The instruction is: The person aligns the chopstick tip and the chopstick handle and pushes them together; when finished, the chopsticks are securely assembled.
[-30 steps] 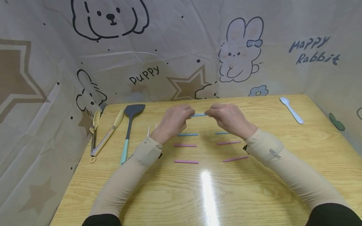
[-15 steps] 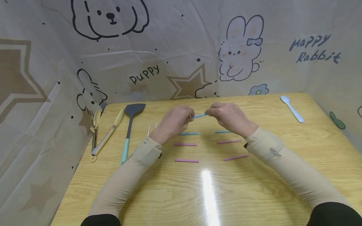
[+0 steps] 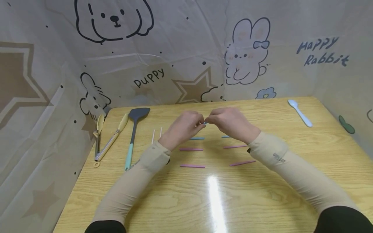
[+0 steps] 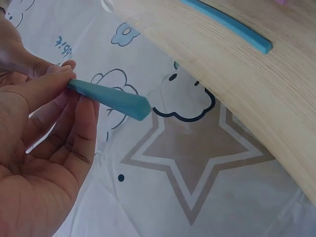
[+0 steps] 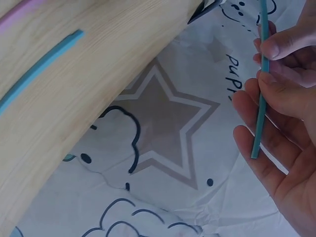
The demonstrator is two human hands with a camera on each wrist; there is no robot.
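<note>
A thin blue stick (image 5: 260, 116) is held up between both hands over the far part of the table. My left hand (image 3: 186, 125) pinches it between thumb and fingers; one end juts out past them in the left wrist view. Right beside it my right hand (image 3: 231, 124) pinches the same stick, its thumb on top in the right wrist view. In the head view the hands almost hide the stick. Below them lie two more blue sticks, one at left (image 3: 198, 138) and one partly hidden by the right hand (image 3: 225, 137).
Nearer on the wooden table (image 3: 175, 200) lie several pink sticks (image 3: 192, 166). White sticks (image 3: 153, 136) are by the left wrist. Further left are a spatula (image 3: 133, 129) and tongs (image 3: 112, 142). A pale blue spoon (image 3: 300, 113) lies at the far right. A printed cloth (image 3: 180, 48) hangs behind.
Both hands have come together along the blue stick, the left moving right and the right slightly left. The stretch of stick between them has shrunk. The sticks on the table have not moved.
</note>
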